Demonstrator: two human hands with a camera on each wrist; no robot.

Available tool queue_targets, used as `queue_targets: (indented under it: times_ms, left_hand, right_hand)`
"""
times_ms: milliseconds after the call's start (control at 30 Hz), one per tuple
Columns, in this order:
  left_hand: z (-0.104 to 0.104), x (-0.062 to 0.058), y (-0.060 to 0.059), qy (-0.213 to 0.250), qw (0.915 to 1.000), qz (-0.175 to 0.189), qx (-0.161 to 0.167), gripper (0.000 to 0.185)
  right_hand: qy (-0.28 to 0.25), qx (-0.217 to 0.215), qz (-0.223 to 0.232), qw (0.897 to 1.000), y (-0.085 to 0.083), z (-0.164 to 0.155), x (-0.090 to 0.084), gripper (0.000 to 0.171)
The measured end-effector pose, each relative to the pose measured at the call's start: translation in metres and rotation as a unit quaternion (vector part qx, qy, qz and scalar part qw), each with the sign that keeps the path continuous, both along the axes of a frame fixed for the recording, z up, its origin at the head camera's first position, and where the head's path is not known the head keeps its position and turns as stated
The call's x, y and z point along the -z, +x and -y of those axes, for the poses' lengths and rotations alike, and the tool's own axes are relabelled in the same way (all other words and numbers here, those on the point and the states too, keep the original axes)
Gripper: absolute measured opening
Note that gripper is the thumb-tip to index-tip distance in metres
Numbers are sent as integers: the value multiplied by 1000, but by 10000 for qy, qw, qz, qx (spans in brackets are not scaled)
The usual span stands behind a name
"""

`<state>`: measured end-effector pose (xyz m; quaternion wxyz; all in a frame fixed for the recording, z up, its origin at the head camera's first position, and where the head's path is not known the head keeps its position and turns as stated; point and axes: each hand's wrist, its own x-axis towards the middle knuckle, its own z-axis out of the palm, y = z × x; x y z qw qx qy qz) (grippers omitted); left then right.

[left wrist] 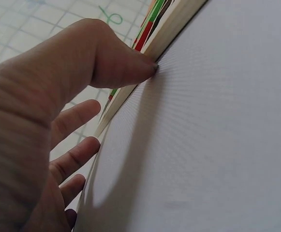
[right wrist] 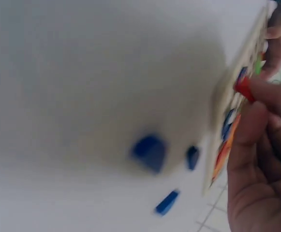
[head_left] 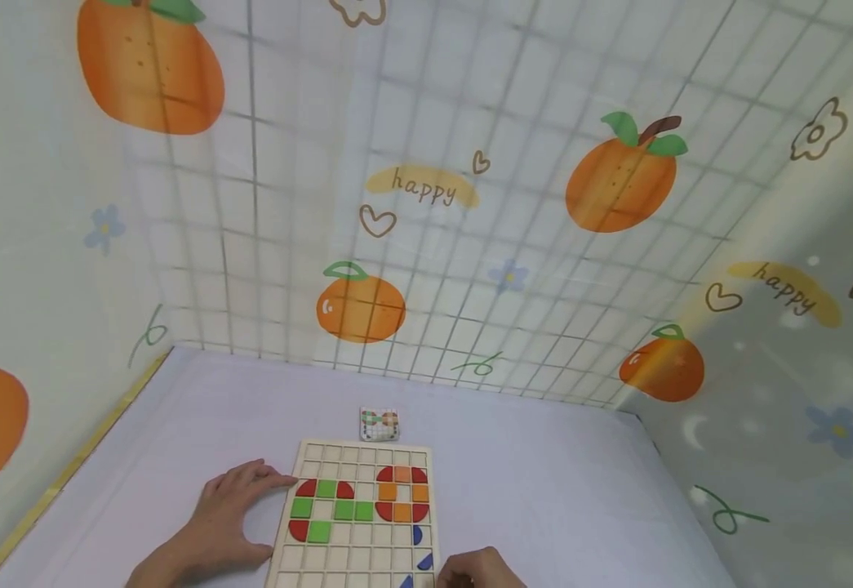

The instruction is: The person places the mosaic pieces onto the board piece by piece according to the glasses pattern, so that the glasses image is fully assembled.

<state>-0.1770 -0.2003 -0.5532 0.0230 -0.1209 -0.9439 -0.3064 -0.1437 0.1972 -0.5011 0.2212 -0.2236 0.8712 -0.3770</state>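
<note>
Head view, board: a wooden grid board (head_left: 356, 523) lies flat on the pale worktop (head_left: 558, 490), near its front edge; green, red and orange pieces fill part of it, blue ones sit toward its lower right.
Head view, left hand: the left hand (head_left: 228, 514) rests on the worktop with fingers spread, fingertips at the board's left edge; its grip is released.
Head view, right hand: the right hand (head_left: 481, 570) shows only partly at the bottom edge, just beside the board's lower right corner.
Head view, card: a small pattern card (head_left: 379, 422) lies just beyond the board.
Left wrist view: the thumb (left wrist: 125, 63) touches the worktop right against the board's side (left wrist: 167, 31); the other fingers are straight and hold nothing.
Right wrist view, blurred: the right hand (right wrist: 261, 159) pinches a small red piece (right wrist: 244, 88) between thumb and fingers, just over the board's edge (right wrist: 225, 104).
Right wrist view, loose pieces: three blue pieces (right wrist: 150, 152) lie on the worktop beside the board.
</note>
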Motion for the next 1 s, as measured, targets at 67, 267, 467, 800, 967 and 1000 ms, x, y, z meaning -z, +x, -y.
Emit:
queue_targets:
  times_ms: [67, 267, 467, 800, 967, 1000]
  left_hand:
    - [0, 0, 0, -13, 10000, -11, -13, 81]
    - [0, 0, 0, -3, 10000, -47, -11, 80]
    - [-1, -1, 1, -11, 10000, 52, -46, 80]
    - [0, -2, -1, -50, 10000, -21, -47, 81]
    - [1, -2, 0, -15, 10000, 36, -28, 81]
    - [1, -2, 0, -16, 10000, 28, -27, 81]
  right_hand:
    - [-316, -266, 19, 9991, -7, 6, -2, 21]
    - [-225, -335, -417, 9983, -19, 39, -5, 9]
    - [-654, -134, -867, 9940, -27, 73, -5, 4]
    - [-1208, 635, -785, 9875, -41, 118, 2, 5]
    - [-842, 702, -917, 9897, -43, 128, 8, 11]
    - [-798, 702, -967, 9896, -43, 130, 9, 12]
